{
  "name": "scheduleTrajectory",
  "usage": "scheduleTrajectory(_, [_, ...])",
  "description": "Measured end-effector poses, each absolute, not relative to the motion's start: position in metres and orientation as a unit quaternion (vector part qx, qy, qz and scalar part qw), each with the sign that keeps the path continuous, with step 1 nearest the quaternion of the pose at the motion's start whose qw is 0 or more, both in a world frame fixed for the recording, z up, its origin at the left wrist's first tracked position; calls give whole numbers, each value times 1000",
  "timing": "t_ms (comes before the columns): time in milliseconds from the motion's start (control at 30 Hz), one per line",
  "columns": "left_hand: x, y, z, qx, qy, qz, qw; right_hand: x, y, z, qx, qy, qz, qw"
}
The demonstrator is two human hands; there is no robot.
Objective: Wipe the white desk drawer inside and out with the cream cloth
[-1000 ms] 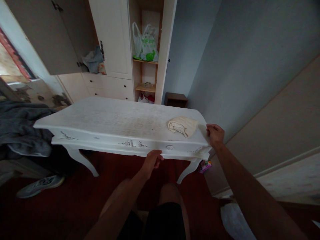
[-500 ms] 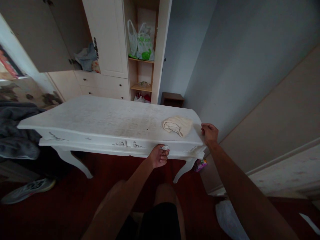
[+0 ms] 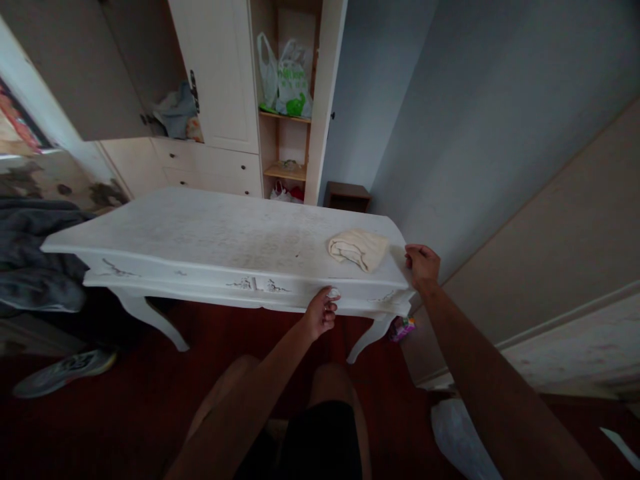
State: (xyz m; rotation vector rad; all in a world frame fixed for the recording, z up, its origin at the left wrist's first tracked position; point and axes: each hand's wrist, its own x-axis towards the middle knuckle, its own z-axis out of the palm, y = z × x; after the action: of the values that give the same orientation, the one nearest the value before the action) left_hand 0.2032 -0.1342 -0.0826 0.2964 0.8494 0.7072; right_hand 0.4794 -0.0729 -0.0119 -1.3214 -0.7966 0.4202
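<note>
A white desk with carved trim and curved legs stands in front of me. At its right front drawer, my left hand is closed on a round white knob. The drawer front sits flush with the desk, as far as I can see. My right hand has its fingers curled against the desk's right edge; the fingertips are partly hidden. Between the hands, on the desktop, lies a folded cream cloth. Dark smudges mark the desktop to its left.
Behind the desk are a cream wardrobe with open doors and plastic bags on its shelf. A small brown cabinet stands by the wall. Grey clothing hangs at left, above a shoe. A white bag lies lower right.
The view has shifted slightly, so the desk and room sit a little further right. Both hands keep their places on the knob and at the desk edge.
</note>
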Motion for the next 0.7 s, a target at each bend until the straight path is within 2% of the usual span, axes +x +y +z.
scheduleTrajectory(433, [217, -145, -80, 202, 471, 393, 764, 482, -72, -13, -602, -353, 185, 692])
scheduleTrajectory(700, [216, -153, -78, 191, 468, 392, 769, 484, -69, -15, -589, -363, 183, 698])
